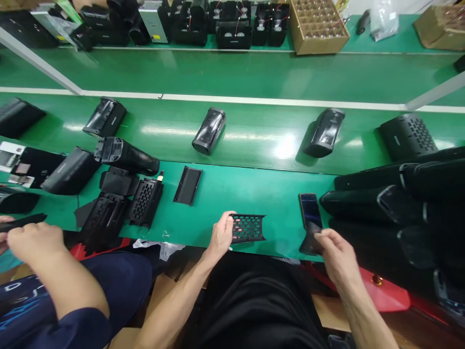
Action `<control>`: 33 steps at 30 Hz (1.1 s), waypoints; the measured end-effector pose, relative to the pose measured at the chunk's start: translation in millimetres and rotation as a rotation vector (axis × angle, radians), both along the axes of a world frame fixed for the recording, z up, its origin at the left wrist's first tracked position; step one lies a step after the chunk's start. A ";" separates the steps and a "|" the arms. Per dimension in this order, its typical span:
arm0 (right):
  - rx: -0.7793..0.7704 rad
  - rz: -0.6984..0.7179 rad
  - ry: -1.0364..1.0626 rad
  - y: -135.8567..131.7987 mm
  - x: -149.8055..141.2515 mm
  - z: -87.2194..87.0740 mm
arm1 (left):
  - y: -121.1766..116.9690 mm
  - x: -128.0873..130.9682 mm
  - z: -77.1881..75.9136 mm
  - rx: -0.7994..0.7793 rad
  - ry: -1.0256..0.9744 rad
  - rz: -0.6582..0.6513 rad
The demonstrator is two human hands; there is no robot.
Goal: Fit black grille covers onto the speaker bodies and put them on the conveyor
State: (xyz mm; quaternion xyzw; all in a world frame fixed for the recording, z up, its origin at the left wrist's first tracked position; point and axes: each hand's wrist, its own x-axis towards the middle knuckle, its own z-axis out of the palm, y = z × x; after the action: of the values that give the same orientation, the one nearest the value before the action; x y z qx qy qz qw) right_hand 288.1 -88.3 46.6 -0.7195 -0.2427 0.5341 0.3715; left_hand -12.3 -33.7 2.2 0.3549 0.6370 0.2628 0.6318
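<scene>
My left hand [222, 231] grips the left end of a black perforated plastic panel [250, 228], with slots all over its face, just above the green bench. Its fingers show through the slots. On the right, my right hand [336, 247] pinches a thin, dark, flexible-looking piece [310, 240] by its edge; I cannot make out its exact kind. That piece covers the lower end of a smartphone [310, 209] lying on the bench. A plain black panel [188, 185] lies further left, apart from both hands.
Black cylindrical speakers [209, 131] are spaced along the green belt [254, 126]. Stacked black housings [378, 203] crowd the right. More perforated panels [146, 201] lie left, beside a co-worker's hand [36, 242]. A divided cardboard box [319, 29] stands on the far shelf.
</scene>
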 end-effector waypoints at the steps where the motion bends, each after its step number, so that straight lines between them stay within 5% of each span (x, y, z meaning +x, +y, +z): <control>1: 0.018 0.064 -0.028 4.8 -12.7 0.2 | -1.9 6.8 -1.0 -0.001 -0.005 -0.020; 7: 0.094 0.359 -0.026 26.1 -83.9 -1.1 | -7.4 45.5 -4.2 0.108 -0.040 -0.048; 10: 0.137 0.400 -0.066 23.9 -57.1 9.1 | -5.4 53.3 -6.8 0.086 -0.098 0.042; 14: 0.036 0.096 -0.235 27.3 5.2 7.5 | -0.7 60.8 -5.0 -0.111 -0.314 0.275; 17: -0.146 0.042 0.049 31.0 20.9 -7.8 | 3.8 63.2 4.0 -0.182 -0.344 0.371; 20: -0.201 0.034 0.369 30.2 11.3 -21.9 | 7.2 58.0 15.3 -0.167 -0.376 0.219; 24: -0.126 -0.015 0.402 28.4 -2.6 -27.3 | 9.8 44.3 21.8 -0.084 -0.362 -0.006; 33: -0.109 -0.076 0.418 24.2 -25.4 4.4 | 22.6 18.4 16.4 0.002 -0.247 -0.109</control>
State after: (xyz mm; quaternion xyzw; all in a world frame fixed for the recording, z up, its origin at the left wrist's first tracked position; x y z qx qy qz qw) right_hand 262.7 -64.1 51.0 -0.6207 -0.1041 0.6696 0.3943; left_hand 6.1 -11.2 18.5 0.3544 0.5339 0.2705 0.7184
